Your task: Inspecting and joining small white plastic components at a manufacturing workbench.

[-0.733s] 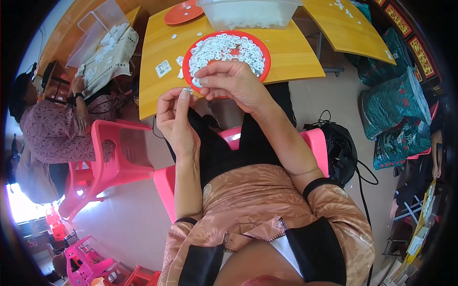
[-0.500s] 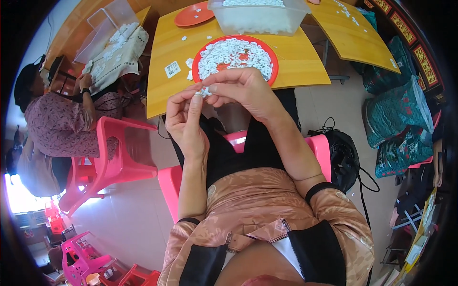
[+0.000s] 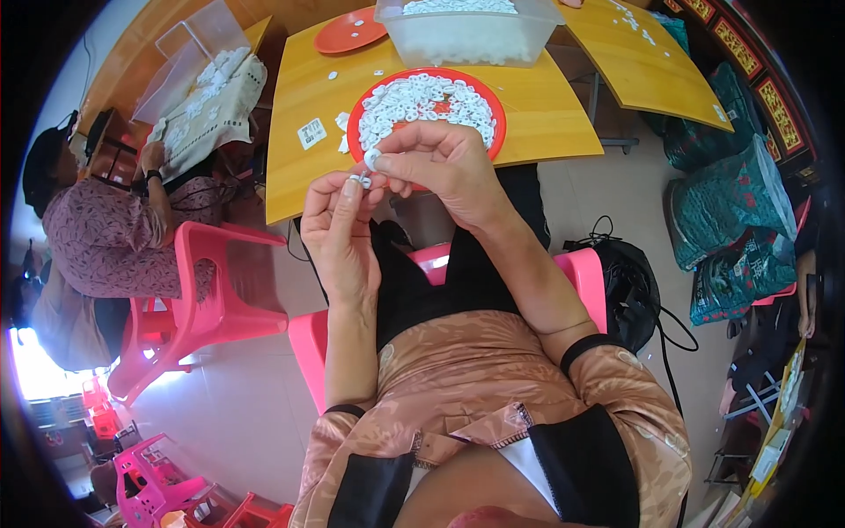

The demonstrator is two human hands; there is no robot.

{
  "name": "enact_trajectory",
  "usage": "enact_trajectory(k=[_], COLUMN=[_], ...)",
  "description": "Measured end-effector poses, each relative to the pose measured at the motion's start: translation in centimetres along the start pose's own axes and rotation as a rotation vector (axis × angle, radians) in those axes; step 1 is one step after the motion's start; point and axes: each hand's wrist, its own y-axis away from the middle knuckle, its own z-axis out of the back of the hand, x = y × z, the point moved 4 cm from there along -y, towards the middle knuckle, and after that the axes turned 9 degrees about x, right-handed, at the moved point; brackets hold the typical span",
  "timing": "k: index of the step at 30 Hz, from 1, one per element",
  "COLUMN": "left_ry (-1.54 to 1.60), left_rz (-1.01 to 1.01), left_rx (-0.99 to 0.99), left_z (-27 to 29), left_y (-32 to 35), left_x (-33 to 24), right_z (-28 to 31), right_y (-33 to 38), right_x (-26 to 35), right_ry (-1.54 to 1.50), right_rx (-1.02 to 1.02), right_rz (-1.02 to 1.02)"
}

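Between thumb and fingers, my left hand (image 3: 339, 216) pinches a small white plastic piece (image 3: 361, 181) with a dark centre. My right hand (image 3: 444, 167) is closed on another small white ring-shaped piece (image 3: 371, 159), held just above the first one. Both hands are raised over my lap at the near edge of the yellow table (image 3: 550, 123). Right behind them is a round red tray (image 3: 502, 114) heaped with many similar white pieces (image 3: 414, 92). My right hand covers part of its near rim.
A clear plastic bin (image 3: 466, 40) of white pieces stands behind the tray, beside a red plate (image 3: 348, 35). A white printed label (image 3: 312, 133) lies at the table's left. Another person (image 3: 123, 229) sits at left on a pink chair (image 3: 189, 299). Green bags (image 3: 731, 202) are stacked at right.
The two white pieces, held close together before, are now apart, with the right hand's piece raised above the left's. The view has shifted slightly.
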Motion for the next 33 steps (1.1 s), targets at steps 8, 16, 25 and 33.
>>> enact_trajectory(k=[8,16,25,33], left_ry=[-0.072,-0.043,-0.060,-0.338], left_rz=[-0.006,-0.011,0.012,-0.098], left_rx=[-0.050,-0.046,-0.018,-0.023], left_z=[0.8,0.9,-0.1,0.4], left_y=[0.0,0.0,0.1,-0.1], left_x=[0.5,0.7,0.4,0.5], right_z=[-1.1,-0.7,-0.3,0.5], right_y=[0.2,0.2,0.6,0.4], right_x=[-0.4,-0.3,0.0,-2.0], right_ry=[0.062,0.295,0.086,-0.113], right_rx=[-0.082,-0.093,-0.184,-0.086], right_rz=[0.067,0.237,0.270,-0.063])
